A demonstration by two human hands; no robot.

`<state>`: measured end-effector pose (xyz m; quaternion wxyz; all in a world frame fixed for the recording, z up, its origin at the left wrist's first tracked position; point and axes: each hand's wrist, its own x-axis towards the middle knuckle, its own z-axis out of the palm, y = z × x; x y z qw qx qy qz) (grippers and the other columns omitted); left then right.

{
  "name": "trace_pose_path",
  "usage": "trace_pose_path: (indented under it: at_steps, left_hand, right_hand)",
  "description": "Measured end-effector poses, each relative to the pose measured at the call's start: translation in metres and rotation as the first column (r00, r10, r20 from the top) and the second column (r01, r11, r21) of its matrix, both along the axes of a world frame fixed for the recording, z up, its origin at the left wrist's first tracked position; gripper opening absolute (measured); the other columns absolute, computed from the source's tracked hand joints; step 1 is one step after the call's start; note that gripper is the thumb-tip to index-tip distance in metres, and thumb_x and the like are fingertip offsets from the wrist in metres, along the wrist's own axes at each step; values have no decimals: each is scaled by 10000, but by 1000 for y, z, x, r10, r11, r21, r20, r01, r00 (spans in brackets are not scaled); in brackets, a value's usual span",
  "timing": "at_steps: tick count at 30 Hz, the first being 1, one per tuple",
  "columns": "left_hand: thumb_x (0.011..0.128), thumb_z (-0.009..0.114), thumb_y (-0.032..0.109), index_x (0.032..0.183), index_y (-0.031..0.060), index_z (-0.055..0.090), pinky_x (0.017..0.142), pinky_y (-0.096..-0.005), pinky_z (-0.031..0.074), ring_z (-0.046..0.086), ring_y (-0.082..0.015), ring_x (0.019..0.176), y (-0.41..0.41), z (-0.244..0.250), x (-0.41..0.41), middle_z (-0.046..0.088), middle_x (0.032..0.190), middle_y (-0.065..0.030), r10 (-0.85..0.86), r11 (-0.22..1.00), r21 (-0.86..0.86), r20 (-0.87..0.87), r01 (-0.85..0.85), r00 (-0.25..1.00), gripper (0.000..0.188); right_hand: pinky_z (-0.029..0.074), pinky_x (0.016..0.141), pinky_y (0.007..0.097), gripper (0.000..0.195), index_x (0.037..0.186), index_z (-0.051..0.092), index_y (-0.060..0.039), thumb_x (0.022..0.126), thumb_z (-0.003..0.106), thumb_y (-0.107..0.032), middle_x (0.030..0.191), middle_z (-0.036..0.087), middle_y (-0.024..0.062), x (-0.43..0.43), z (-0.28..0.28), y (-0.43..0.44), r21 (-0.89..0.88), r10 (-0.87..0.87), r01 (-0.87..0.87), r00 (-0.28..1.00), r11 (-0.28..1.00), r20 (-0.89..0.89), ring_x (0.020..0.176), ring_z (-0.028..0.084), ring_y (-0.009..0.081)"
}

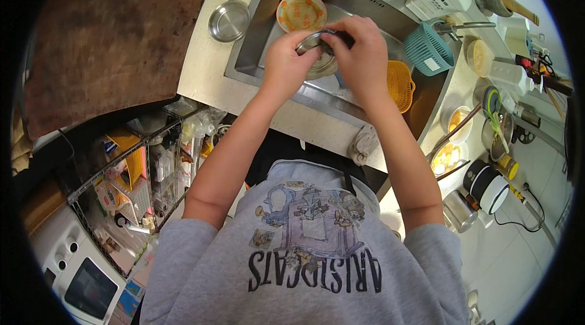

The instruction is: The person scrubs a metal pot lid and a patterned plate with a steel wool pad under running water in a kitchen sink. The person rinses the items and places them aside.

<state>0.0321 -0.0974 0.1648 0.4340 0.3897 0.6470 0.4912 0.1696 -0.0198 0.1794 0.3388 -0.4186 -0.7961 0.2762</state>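
Over the sink [249,57], my left hand [287,62] and my right hand [363,57] meet around a round, shiny metal piece [311,41], possibly a lid or shallow dish. Both thumbs press on its near side. A dark patch shows by my right fingers; whether it belongs to the piece cannot be told. Just below, partly covered by the hands, is a round, pale vessel [322,68]. Behind my left hand, a white bowl with an orange pattern [301,12] sits in the basin. A yellow plastic basket [400,86] lies right of my right wrist.
A small steel bowl [229,21] stands on the counter left of the sink, near a large brown board [109,41]. A blue strainer basket [428,49] hangs at the right rim. A grey cloth [364,144] drapes over the front edge. Food bowls [450,158] stand at right.
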Motion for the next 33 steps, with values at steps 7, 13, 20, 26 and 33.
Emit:
trace_pose_path:
  at_steps: [7, 13, 20, 26, 33]
  left_hand:
    - [833, 724, 87, 1024, -8, 712, 696, -266, 499, 626, -93, 754, -3, -14, -5, 700, 839, -41, 23, 1000, -16, -42, -24, 999, 214]
    - [821, 705, 71, 1020, -16, 709, 687, -261, 505, 638, -95, 751, 3, -13, -4, 708, 842, -66, 42, 999, -20, -143, -46, 989, 217]
    - [834, 679, 66, 1040, 5, 710, 700, -282, 511, 655, -125, 749, 2, -23, -5, 713, 847, -92, 20, 1000, 9, -83, -20, 996, 217]
    - [880, 685, 83, 1071, -14, 689, 730, -306, 528, 657, -124, 793, -2, -35, -13, 718, 927, -73, 146, 986, -99, 157, -132, 977, 214]
    - [953, 639, 138, 1209, -10, 579, 886, -330, 525, 642, -168, 1019, -12, -49, -39, 656, 1120, -93, 414, 909, -277, 694, -312, 589, 301]
  right_hand:
    - [519, 687, 371, 145, 877, 718, -33, 800, 745, -154, 804, 678, 120, 10, 1, 2, -268, -43, 12, 993, 963, -109, 746, 664, 277]
    - [493, 715, 397, 144, 871, 700, -58, 782, 752, -160, 805, 644, 112, -16, -25, 4, -33, -24, 22, 998, 999, -63, 789, 620, 302]
    - [502, 660, 341, 126, 879, 702, -23, 812, 741, -122, 778, 673, 107, -2, -22, 0, -318, -122, 82, 986, 944, -110, 696, 643, 239]
    - [501, 668, 330, 149, 907, 691, -12, 834, 726, -138, 785, 692, 118, 6, -61, 3, -396, -158, 132, 987, 908, -34, 691, 643, 225]
    - [490, 683, 267, 154, 966, 688, -7, 912, 692, -151, 829, 670, 21, 76, -106, -12, -734, -354, 107, 916, 670, -190, 736, 600, 104]
